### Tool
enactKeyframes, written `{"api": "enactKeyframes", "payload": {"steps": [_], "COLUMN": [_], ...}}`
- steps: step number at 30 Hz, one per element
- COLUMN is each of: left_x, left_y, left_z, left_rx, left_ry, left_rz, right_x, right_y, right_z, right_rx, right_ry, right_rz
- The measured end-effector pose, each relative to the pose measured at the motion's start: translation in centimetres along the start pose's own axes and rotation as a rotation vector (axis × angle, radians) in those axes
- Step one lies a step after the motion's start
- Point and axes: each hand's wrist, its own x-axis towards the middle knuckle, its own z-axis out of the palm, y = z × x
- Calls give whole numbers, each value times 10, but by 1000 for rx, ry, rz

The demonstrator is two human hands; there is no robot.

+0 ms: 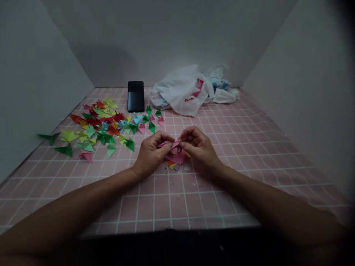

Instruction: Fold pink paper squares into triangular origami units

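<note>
Between my two hands is a small piece of folded pink paper [175,144], held just above the table. My left hand [152,152] is closed, pinching its left part between thumb and fingers. From the other side, the thumb and curled fingers of my right hand [199,147] pinch its right end. Directly under the hands lies a small stack of coloured paper squares [177,159], pink on top with yellow, orange and purple corners showing. The fingers partly cover both the folded piece and the stack.
Many folded paper figures [104,127] in red, yellow, green, blue and pink spread over the left side. A black phone [135,96] leans upright behind them. White plastic bags [181,90] lie at the back. Walls enclose the pink checked tablecloth [244,155] on three sides.
</note>
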Motion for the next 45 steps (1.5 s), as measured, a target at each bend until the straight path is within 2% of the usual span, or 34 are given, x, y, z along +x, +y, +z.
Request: {"api": "enactKeyframes", "payload": {"steps": [15, 29, 33, 37, 45], "left_x": [2, 2, 3, 4, 3], "left_y": [-3, -7, -11, -16, -15], "left_z": [-1, -5, -7, -9, -10], "left_rx": [-68, 140, 194, 307, 532], "left_ry": [3, -9, -1, -13, -49], "left_rz": [5, 159, 203, 295, 579], "right_x": [0, 1, 0, -2, -1], "right_y": [3, 3, 2, 0, -1], "right_z": [0, -1, -2, -1, 0], "right_rx": [136, 219, 240, 257, 338], "right_ry": [7, -4, -34, -97, -124], "right_rz": [23, 59, 146, 262, 321]}}
